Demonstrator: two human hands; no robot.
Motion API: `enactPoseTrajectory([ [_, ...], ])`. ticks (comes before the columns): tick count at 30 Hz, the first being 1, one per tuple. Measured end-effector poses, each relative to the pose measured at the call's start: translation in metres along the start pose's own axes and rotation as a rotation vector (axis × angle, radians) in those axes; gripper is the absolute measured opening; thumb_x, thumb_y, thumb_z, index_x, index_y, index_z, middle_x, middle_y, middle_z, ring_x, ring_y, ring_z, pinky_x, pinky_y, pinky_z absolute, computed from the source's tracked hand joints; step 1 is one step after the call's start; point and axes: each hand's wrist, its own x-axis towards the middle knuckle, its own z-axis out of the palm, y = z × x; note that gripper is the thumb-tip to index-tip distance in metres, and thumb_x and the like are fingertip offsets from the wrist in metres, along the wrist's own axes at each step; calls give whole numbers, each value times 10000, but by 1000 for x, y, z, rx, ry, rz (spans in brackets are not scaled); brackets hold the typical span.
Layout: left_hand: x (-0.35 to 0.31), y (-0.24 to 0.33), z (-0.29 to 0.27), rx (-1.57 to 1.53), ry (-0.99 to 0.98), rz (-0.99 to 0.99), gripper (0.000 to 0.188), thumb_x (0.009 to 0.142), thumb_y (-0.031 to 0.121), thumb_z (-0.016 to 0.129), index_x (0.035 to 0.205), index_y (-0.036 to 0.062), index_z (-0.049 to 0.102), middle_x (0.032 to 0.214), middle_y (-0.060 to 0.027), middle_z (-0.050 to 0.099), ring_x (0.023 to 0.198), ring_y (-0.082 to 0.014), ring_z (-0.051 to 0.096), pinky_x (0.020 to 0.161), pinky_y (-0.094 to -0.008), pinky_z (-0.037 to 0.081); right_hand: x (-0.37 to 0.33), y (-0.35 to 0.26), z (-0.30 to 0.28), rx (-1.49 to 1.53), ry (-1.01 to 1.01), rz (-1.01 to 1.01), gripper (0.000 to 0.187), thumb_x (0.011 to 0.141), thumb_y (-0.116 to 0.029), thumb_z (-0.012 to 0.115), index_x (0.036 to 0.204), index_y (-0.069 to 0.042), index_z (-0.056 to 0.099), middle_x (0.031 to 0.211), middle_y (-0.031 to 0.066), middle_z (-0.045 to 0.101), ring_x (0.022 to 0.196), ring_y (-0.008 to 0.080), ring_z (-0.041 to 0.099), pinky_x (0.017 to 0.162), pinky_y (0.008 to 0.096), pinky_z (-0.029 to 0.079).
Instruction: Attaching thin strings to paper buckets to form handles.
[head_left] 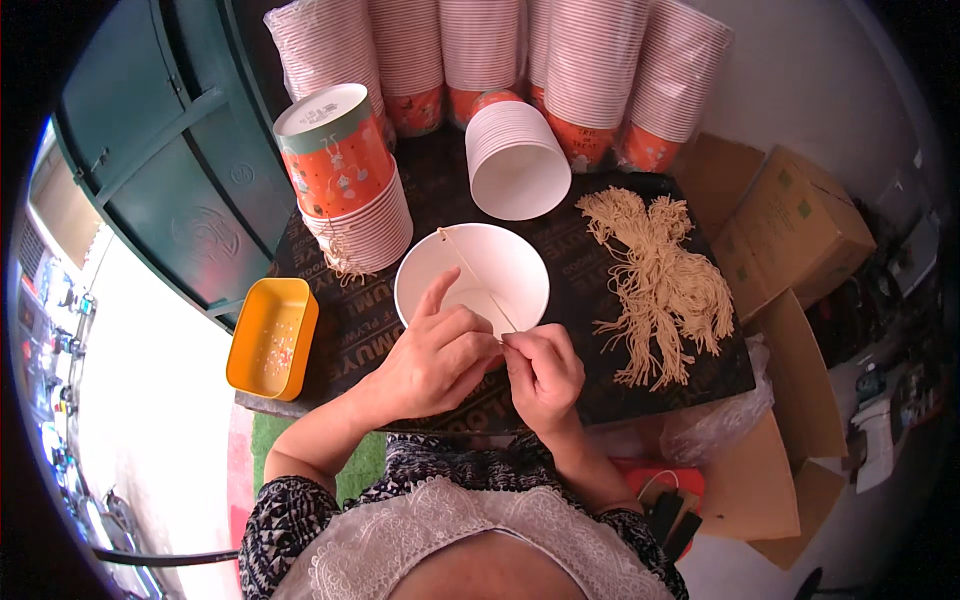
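A white-lined paper bucket point(420, 280) stands at the near middle of the table, its mouth facing up. From a hole by its far rim a thin beige cord point(472, 262) runs across the opening to the near rim. There my left hand point(432, 362) pinches the cord's end, its index finger raised. Against it my right hand point(545, 375) closes thumb and finger on the same end. The fingertips almost meet, and the bit between them is too small to make out. To the right lies a loose bundle of beige cords point(665, 285).
A yellow tray point(240, 345) with tiny coloured bits sits left. Behind it rises an inverted stack of orange-patterned buckets point(340, 165). Another stack point(517, 165) lies on its side at the back, before tall wrapped stacks point(480, 50). Cardboard boxes point(795, 225) stand right of the dark table point(715, 385).
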Motion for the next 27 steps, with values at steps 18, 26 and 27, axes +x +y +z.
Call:
enactPoseTrajectory([
  [18,6,-5,9,-55,13,-151,207,771,-55,676,909,53,566,802,-39,622,746,-227,648,1112,-598,301,-2,-5,-1,225,-27,166,46,877,50,626,917,26,627,839,80,579,711,168,565,630,255,447],
  [26,1,-1,4,-31,-15,-152,250,751,-99,612,922,72,552,849,-34,636,853,-219,658,1160,-619,159,-4,-6,-5,324,-60,323,31,928,-9,601,928,19,616,845,61,564,740,139,556,661,262,456],
  [27,0,-1,4,-46,4,-177,258,741,-108,599,918,74,556,867,-35,640,880,-218,657,1167,-623,124,-4,-6,-5,327,-63,336,36,931,-10,599,923,20,616,841,59,563,739,135,554,660,260,454],
])
